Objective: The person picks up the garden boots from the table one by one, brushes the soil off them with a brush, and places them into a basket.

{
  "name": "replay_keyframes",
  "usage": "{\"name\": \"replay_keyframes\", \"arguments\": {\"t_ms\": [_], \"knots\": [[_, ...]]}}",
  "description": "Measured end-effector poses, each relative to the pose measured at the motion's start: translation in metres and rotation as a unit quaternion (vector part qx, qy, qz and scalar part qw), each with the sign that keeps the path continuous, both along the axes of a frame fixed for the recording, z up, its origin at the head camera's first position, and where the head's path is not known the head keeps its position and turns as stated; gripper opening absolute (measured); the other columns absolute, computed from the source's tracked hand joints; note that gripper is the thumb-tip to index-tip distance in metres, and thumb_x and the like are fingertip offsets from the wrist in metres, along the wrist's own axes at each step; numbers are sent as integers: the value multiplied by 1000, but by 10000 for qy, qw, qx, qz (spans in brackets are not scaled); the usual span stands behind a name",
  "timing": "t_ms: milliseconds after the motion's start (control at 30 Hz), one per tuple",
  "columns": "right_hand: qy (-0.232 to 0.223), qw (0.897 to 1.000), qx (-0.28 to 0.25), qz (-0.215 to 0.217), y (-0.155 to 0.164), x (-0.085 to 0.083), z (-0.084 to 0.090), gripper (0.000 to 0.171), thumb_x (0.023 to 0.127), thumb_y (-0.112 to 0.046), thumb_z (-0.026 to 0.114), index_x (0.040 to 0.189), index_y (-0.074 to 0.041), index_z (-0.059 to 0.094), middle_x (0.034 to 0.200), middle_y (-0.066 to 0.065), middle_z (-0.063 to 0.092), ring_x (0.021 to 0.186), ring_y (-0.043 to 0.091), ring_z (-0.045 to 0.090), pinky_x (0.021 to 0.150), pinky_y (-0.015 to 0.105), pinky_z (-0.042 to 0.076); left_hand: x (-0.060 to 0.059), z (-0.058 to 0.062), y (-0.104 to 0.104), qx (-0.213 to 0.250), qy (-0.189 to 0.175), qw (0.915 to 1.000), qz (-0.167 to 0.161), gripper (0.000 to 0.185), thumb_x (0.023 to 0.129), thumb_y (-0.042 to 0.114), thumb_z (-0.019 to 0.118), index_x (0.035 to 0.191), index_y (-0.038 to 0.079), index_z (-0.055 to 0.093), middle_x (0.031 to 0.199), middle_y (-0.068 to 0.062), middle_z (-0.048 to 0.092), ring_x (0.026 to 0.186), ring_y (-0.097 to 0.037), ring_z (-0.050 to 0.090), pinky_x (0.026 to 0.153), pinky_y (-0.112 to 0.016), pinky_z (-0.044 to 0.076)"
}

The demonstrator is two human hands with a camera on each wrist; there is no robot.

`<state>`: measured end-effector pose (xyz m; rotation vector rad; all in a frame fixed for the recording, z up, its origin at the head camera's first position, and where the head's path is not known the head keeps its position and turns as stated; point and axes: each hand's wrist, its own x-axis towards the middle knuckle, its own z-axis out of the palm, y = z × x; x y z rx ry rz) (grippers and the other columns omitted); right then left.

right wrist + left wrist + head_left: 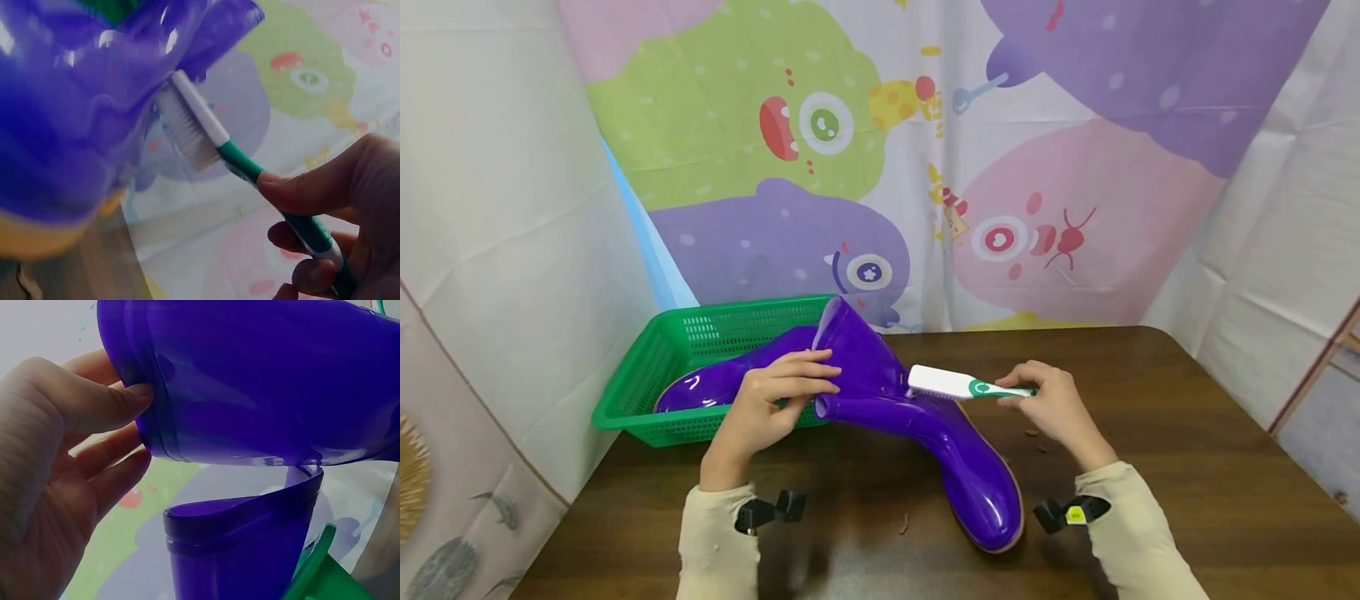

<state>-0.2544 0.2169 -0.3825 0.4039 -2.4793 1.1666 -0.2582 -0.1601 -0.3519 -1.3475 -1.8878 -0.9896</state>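
A glossy purple rubber boot (925, 433) lies on its side on the dark wooden table (1187, 467), toe toward me. My left hand (775, 400) grips the boot's shaft near its opening (187, 419), thumb (94, 403) pressed on the outside. My right hand (1048, 404) holds the green handle of a white-and-green brush (958, 385). Its bristles (187, 134) touch the boot's shaft (81, 106). A second purple boot (715, 385) lies in the green basket (632, 408), and its open top (244, 531) shows in the left wrist view.
The green plastic basket sits at the table's back left corner. A cartoon-printed cloth (925, 167) hangs behind the table, with white sheets at both sides. Small bits of dirt (1033, 435) lie on the table near my right hand.
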Motion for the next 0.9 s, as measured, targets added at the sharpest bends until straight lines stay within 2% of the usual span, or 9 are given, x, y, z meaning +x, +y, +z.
{"name": "replay_keyframes", "arguments": {"t_ms": [100,167,300,367,500,767,900], "knots": [[66,9999,-81,-83,3,-1,-1,16,74,2,83,89,-4,77,84,6,69,72,15,59,61,24,49,1,-1,0,16,-7,10000,-27,31,79,-19,63,93,4,78,106,-14,73,117,-33,62,107,-33,43],[148,9990,-410,55,1,-1,0,18,75,3,83,91,-2,77,86,8,69,70,11,58,59,23,49,1,-1,1,26,11,10000,-50,31,79,-19,63,94,4,78,106,-13,73,117,-33,62,107,-33,43],[255,9883,-1336,697,-14,3,1,20,77,6,81,96,4,75,89,12,69,72,7,58,59,20,51,1,0,2,38,62,9999,-84,31,79,-19,64,94,4,78,106,-13,73,117,-33,62,107,-34,43],[340,9843,-1453,945,-23,5,1,21,77,6,81,96,4,74,88,11,69,75,7,58,61,19,50,0,0,2,41,68,9999,-88,31,79,-19,63,94,4,78,106,-13,73,117,-33,62,107,-34,43],[405,9879,-1105,1010,-31,6,-3,21,74,5,83,93,0,76,84,7,69,76,7,60,65,20,49,-1,1,2,12,35,10000,-44,30,79,-19,63,93,3,77,106,-14,73,117,-33,62,107,-33,43],[-48,9983,-508,294,-6,-9,-15,19,72,6,83,88,-1,77,85,9,71,77,17,61,64,24,49,-1,-1,-1,17,31,10000,2,34,76,-22,64,93,4,78,105,-14,73,114,-34,63,106,-31,44],[-19,9995,-296,-47,6,-13,-16,19,72,7,82,89,-2,77,86,10,70,73,18,61,59,22,50,-1,0,0,25,49,10000,-53,32,77,-20,64,94,4,78,106,-14,73,116,-34,63,106,-33,43]]}}
